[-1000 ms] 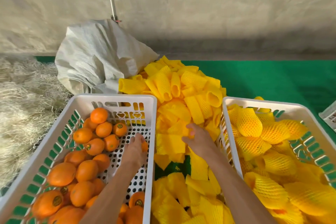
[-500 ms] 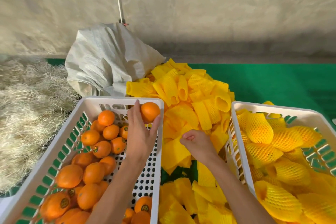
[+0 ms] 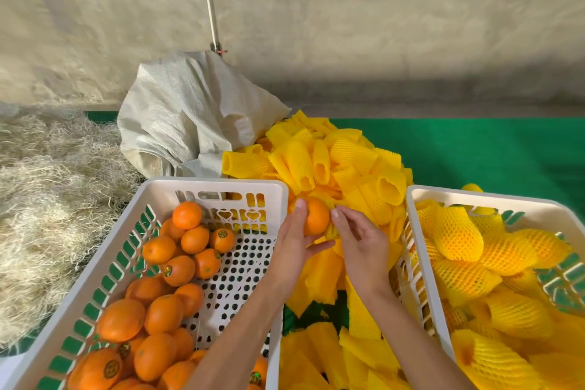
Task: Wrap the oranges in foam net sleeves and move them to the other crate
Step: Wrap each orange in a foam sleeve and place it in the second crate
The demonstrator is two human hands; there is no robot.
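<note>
2 crates (image 3: pixel 218 188) flanking loose sleeves (image 3: pixel 319 155); sack (image 3: pixel 190 111) behind

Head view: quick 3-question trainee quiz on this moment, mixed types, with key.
1. True or false: the orange in the left hand is already sleeved.
2. Which crate holds the wrapped fruit? A) left crate B) right crate
3. Fill in: the right hand pinches a yellow ____ beside the orange.

Key: 1 false; 2 B; 3 foam net sleeve
</note>
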